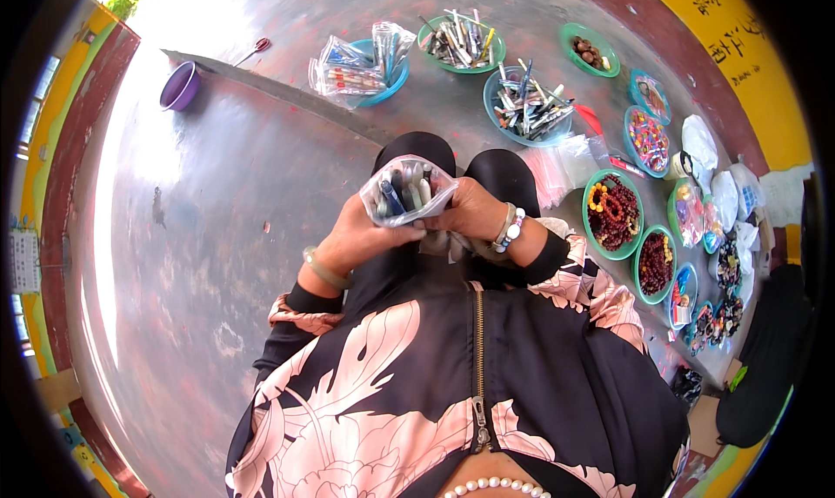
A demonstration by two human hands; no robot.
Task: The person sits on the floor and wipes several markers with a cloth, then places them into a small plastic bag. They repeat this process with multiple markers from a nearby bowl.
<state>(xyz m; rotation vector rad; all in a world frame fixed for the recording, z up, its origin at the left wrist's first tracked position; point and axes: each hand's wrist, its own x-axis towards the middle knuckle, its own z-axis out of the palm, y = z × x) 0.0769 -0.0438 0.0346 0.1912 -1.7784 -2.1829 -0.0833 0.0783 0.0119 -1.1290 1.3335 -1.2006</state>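
Observation:
Between my two hands, above my knees, is a clear plastic bag, its mouth spread toward me. Several pens in dark blue, black, grey and white stand inside it. My left hand wraps round the bag's left side and underside, the thumb lying along the near edge. On the other side, my right hand grips the bag with bent fingers; its fingertips are partly hidden behind the plastic. The two hands nearly meet beneath the bag.
Ahead lie a blue basin of bagged pens, a green basin and a blue basin of loose pens. Clear flat bags lie to the right, near a green basin of beads. A purple basin sits far left.

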